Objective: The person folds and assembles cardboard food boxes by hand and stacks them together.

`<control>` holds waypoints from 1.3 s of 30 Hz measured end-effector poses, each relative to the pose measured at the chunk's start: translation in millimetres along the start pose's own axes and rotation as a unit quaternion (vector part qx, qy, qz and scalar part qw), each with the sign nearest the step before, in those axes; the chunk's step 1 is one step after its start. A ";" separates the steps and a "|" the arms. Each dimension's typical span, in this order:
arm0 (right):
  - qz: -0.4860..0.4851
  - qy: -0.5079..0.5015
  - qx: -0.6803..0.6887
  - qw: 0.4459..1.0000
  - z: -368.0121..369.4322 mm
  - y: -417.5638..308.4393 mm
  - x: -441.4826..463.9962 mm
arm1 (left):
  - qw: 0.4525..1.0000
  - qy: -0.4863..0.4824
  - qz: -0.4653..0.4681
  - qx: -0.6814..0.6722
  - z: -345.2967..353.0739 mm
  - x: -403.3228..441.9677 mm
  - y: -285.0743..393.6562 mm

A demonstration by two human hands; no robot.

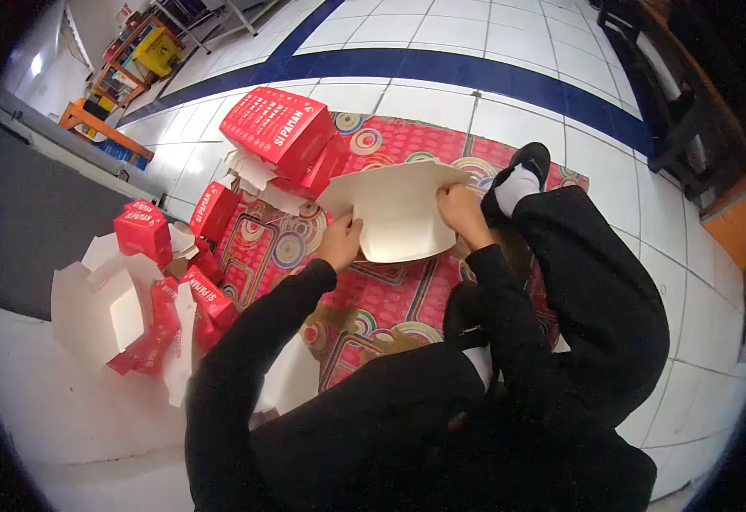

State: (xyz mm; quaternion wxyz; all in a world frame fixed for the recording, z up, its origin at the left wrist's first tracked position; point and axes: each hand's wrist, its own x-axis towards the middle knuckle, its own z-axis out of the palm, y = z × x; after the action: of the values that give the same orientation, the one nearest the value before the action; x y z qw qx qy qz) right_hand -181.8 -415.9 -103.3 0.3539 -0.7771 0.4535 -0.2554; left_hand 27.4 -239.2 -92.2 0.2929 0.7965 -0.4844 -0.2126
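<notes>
A paper food box [403, 230], pale cream on the inside, is partly folded above the patterned mat in front of me. Its wide back panel stands up, and a curved edge faces my body. My left hand [339, 243] is closed on its left side, thumb upward. On the right side, my right hand [463, 215] grips the panel with curled fingers. The box's outer face is hidden from view.
Red stacked boxes [279, 128] printed "SI PAMAN" stand at the mat's far left. Smaller red boxes [143, 235] and open boxes [104, 307] pile up to my left. The pink mat [390, 303] lies on white tiles. My shoe [522, 171] rests at right.
</notes>
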 end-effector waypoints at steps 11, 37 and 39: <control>-0.078 0.127 0.000 0.989 -9.3 -6.3 -32.3 | 0.858 -0.325 -0.095 0.387 -69.4 -78.3 -79.8; -0.048 0.111 0.160 0.980 -58.1 -40.3 -35.5 | 0.842 -0.255 -0.056 0.473 -191.1 -41.6 -79.5; -0.036 0.103 0.177 0.978 -54.9 -33.2 -34.1 | 0.868 -0.204 -0.064 0.449 -221.6 -39.3 -64.6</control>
State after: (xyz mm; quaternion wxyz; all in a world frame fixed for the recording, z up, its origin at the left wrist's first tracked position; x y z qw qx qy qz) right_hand -219.4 -391.9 -45.9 0.4273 -0.6876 0.4068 -0.4233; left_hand 189.9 -123.1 30.1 -0.2157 0.8100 -0.5248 -0.1485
